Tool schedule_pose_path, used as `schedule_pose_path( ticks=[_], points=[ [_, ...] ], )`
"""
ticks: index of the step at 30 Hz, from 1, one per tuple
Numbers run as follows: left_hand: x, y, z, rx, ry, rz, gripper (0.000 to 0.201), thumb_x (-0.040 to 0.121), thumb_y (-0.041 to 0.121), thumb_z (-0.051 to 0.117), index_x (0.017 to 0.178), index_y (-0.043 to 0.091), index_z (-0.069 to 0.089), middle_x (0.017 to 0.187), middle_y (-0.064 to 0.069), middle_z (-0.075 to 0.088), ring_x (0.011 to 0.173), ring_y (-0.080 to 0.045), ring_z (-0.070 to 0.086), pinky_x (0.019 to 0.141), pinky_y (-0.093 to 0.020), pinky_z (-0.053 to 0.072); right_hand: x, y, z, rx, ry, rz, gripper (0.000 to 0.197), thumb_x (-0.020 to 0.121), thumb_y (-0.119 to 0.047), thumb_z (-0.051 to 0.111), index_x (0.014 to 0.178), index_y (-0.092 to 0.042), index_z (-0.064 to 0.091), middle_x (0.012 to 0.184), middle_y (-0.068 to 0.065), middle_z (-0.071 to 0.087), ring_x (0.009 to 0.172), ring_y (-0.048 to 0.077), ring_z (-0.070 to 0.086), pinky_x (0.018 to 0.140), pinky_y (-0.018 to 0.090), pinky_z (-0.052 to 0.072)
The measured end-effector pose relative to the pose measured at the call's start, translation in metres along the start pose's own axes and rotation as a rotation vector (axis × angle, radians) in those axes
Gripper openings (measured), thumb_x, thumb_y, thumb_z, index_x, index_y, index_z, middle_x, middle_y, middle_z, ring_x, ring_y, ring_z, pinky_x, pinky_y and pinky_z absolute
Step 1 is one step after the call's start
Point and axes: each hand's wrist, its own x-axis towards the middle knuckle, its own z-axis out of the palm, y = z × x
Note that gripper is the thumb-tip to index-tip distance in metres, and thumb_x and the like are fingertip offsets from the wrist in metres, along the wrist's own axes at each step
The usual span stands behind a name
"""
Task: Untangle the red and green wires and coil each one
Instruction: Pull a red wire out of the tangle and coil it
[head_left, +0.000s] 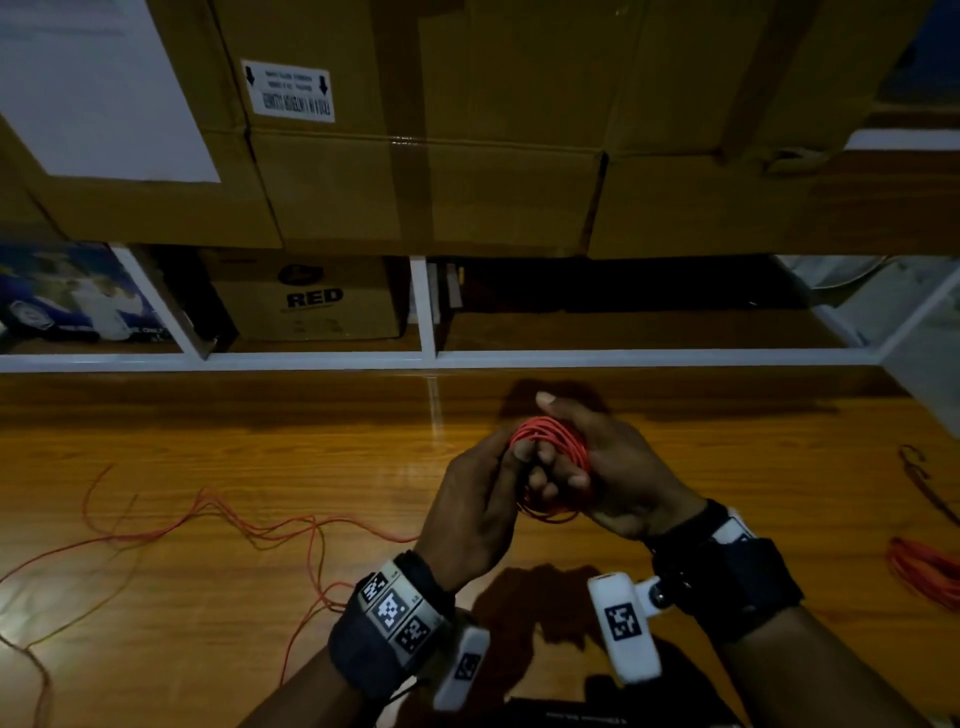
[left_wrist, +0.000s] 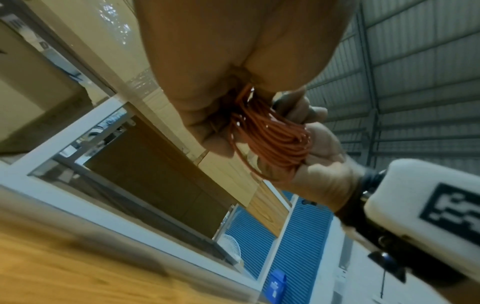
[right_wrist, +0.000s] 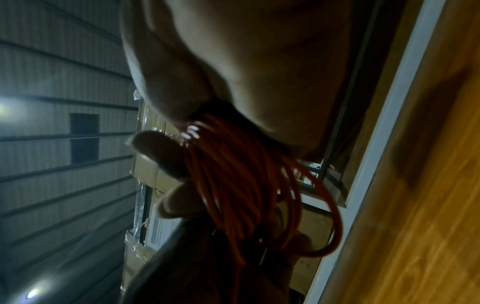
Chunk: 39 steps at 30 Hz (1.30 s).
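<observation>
A coil of red wire (head_left: 551, 446) is held between both hands above the wooden table (head_left: 260, 447). My right hand (head_left: 597, 467) has its fingers curled through the coil's loops (right_wrist: 233, 174). My left hand (head_left: 488, 488) pinches the coil's left side, seen as a red bundle (left_wrist: 272, 142) in the left wrist view. The rest of the red wire (head_left: 249, 525) lies loose across the table to the left, tangled with a thin green wire (head_left: 104, 587) that is hard to make out in the dim light.
Another red coil (head_left: 924, 571) lies at the table's right edge, with a darker wire (head_left: 919, 483) beyond it. A white-framed shelf (head_left: 426, 358) runs behind the table, holding a box marked RED (head_left: 311, 301). Large cardboard boxes (head_left: 426, 156) are stacked above.
</observation>
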Motion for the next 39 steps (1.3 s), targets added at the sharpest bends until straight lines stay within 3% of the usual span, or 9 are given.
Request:
schedule_pose_path(
  ticks=[4,7,11,17,21,24,28,34,39],
  points=[
    [0.007,-0.006,-0.004,0.046,0.059,-0.018,0.028,0.111,0.028,0.038,0.109,0.022,0.065,0.079,0.005,0.063,0.069,-0.013,0.061,0.060,-0.019,0.043,0.001,-0.002,-0.012,-0.391,0.185,-0.175,0.057,0.096,-0.052,0.060,0.083,0.002,0.071,0.075,0.015,0.072,0.068,0.024,0.070,0.068,0.031,0.056],
    [0.009,-0.015,-0.018,0.071,0.029,-0.039,0.031,0.108,0.043,0.036,0.100,0.028,0.063,0.074,0.002,0.060,0.063,-0.012,0.057,0.057,-0.023,0.042,-0.003,0.001,-0.021,-0.526,0.215,-0.220,0.042,0.090,-0.057,0.062,0.106,-0.020,0.073,0.101,-0.006,0.075,0.096,0.007,0.072,0.086,0.033,0.059],
    [0.009,-0.020,-0.025,0.119,-0.062,-0.011,0.031,0.109,0.041,0.039,0.125,0.032,0.063,0.079,0.002,0.064,0.068,-0.017,0.062,0.057,-0.038,0.050,-0.004,0.014,-0.014,-0.531,0.085,-0.200,0.058,0.082,-0.053,0.075,0.134,-0.034,0.059,0.120,-0.007,0.073,0.108,0.008,0.071,0.091,0.037,0.060],
    [0.014,-0.023,-0.034,0.079,-0.112,-0.031,0.033,0.110,0.039,0.041,0.137,0.035,0.058,0.100,0.008,0.070,0.085,-0.014,0.068,0.067,-0.037,0.056,0.000,0.025,-0.002,-0.593,0.271,-0.462,0.040,0.092,-0.023,0.073,0.132,-0.018,0.068,0.110,-0.009,0.077,0.092,0.006,0.075,0.082,0.029,0.062],
    [0.011,-0.026,-0.044,-0.115,-0.259,-0.096,0.036,0.110,0.030,0.042,0.142,0.027,0.057,0.105,0.001,0.072,0.091,-0.016,0.069,0.074,-0.035,0.056,0.004,0.033,-0.002,-0.497,0.267,-0.432,0.035,0.090,-0.019,0.072,0.125,-0.018,0.071,0.106,-0.001,0.079,0.087,0.020,0.078,0.078,0.041,0.064],
    [0.009,-0.029,-0.063,-0.564,-0.283,-0.399,0.051,0.107,0.047,0.035,0.138,0.016,0.062,0.131,-0.008,0.069,0.121,-0.026,0.065,0.098,-0.047,0.054,0.003,0.037,-0.006,-0.410,0.258,-0.379,0.035,0.089,-0.014,0.073,0.123,-0.016,0.072,0.104,0.007,0.079,0.086,0.030,0.077,0.080,0.050,0.063],
    [0.022,-0.042,-0.081,-0.752,-0.289,-0.655,0.072,0.105,0.059,0.036,0.129,-0.002,0.065,0.132,-0.029,0.062,0.117,-0.043,0.060,0.094,-0.049,0.049,-0.001,0.037,-0.001,-0.371,0.196,-0.328,0.037,0.088,-0.009,0.071,0.125,-0.009,0.070,0.099,0.012,0.079,0.084,0.033,0.077,0.074,0.040,0.063],
    [0.045,-0.042,-0.084,-0.702,-0.458,-0.655,0.073,0.086,0.047,0.077,0.119,-0.016,0.061,0.115,-0.030,0.065,0.105,-0.038,0.063,0.091,-0.046,0.053,0.000,0.036,0.002,-0.383,0.211,-0.340,0.034,0.087,-0.013,0.070,0.121,-0.011,0.072,0.105,0.009,0.078,0.094,0.031,0.076,0.081,0.040,0.062],
    [0.037,-0.039,-0.061,-0.526,-0.474,-0.432,0.026,0.096,0.027,0.069,0.114,0.009,0.076,0.105,-0.015,0.076,0.093,-0.041,0.071,0.095,-0.054,0.056,0.002,0.045,0.001,-0.417,0.406,-0.340,0.029,0.087,-0.019,0.072,0.116,-0.020,0.074,0.097,0.005,0.080,0.094,0.023,0.077,0.086,0.047,0.062]
  ],
)
